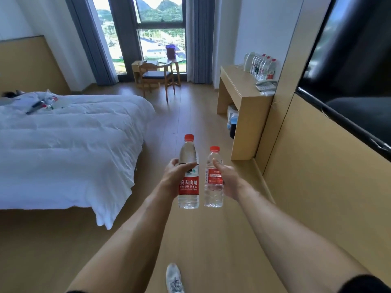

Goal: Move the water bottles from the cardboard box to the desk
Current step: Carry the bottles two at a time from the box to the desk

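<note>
My left hand (pixel 174 176) grips a tall clear water bottle (pixel 189 187) with a red cap and red label, held upright over the wooden floor. My right hand (pixel 227 179) grips a shorter clear bottle (pixel 213 193) with a red cap and red label, upright beside the first. The wooden desk (pixel 239 92) stands ahead on the right against the wall. Several water bottles (pixel 263 67) stand in a row at the desk's far end. No cardboard box is in view.
A bed with a white duvet (pixel 69 144) fills the left side. A phone (pixel 265 84) and a kettle (pixel 248 60) sit on the desk. A chair (pixel 157 78) and small round table stand by the window. A dark TV (pixel 349 70) hangs on the right wall. My shoe (pixel 174 278) is on the floor.
</note>
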Demonstrator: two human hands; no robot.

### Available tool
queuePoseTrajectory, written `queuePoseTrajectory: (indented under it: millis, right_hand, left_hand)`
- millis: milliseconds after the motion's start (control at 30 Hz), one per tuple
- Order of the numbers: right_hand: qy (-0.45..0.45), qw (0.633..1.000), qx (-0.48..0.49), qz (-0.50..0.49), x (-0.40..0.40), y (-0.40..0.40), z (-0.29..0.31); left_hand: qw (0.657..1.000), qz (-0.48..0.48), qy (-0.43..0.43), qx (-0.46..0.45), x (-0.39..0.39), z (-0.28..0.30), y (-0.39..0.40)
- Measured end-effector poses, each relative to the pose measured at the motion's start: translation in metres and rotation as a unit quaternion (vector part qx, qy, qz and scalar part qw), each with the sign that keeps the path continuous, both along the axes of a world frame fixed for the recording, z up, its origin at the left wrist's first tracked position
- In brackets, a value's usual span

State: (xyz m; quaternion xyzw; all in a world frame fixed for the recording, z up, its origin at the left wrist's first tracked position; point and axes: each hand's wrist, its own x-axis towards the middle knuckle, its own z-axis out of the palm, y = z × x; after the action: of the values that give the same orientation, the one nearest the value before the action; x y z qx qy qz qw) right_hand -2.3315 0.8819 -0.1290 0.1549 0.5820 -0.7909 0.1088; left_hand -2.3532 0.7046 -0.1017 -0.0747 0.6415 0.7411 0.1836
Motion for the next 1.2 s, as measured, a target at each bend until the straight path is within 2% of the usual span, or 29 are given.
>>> queuePoseTrajectory:
  millis: [400,667,967,1200]
  right_hand:
    - [-0.013,0.997,0.054,-0.048,-0.257,0.033,0.002]
    - [-0.017,0.995,0.067,-0.068,-0.387,0.058,0.007]
    - [-0.017,0.997,0.044,-0.057,-0.565,0.095,-0.016]
    - [-0.014,0.999,0.034,-0.024,-0.726,0.138,-0.001]
  left_hand:
    - [0.998,-0.062,-0.003,0.015,-0.282,-0.006,0.039]
    - [0.996,-0.082,-0.006,0.016,-0.423,-0.004,0.065]
    - [0.999,-0.049,0.000,-0.003,-0.591,-0.015,0.104]
    - [0.999,0.016,-0.003,-0.035,-0.744,0.000,0.144]
